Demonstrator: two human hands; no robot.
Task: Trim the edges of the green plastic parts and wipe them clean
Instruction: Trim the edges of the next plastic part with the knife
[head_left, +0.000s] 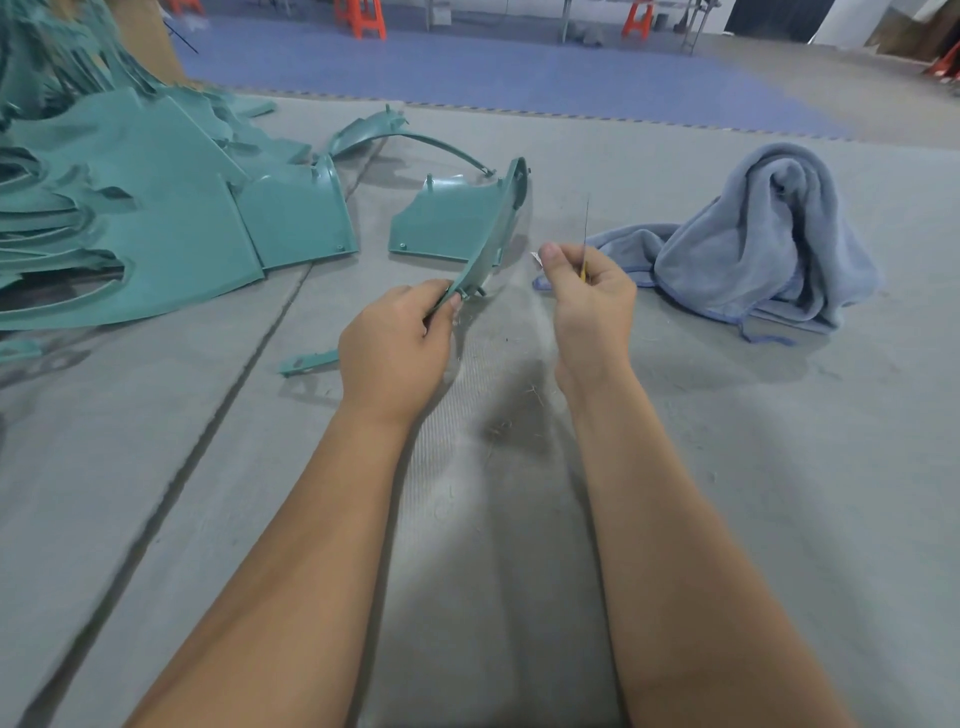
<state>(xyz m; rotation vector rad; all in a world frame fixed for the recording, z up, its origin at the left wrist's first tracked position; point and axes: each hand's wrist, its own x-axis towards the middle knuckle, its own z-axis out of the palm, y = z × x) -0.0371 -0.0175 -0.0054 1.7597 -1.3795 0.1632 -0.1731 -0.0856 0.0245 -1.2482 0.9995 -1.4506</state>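
Single head-mounted wide-angle view, looking forward and down along both bare forearms, which enter from the bottom edge and converge near frame centre. Close range at the left hand (397, 343), which grips the near tip of a green plastic part (457, 223), and at the right hand (589, 296) just beside it, which pinches a thin blade (586, 228); grey mat (519, 519) directly below the grip, pile of green parts (130, 208) to its left, blue towel (753, 234) to its right. Beyond the grip, blue floor (467, 67) and orange stools (361, 18) far off along the top edge, with wide-angle curvature at the margins; no second view, so no overlap.
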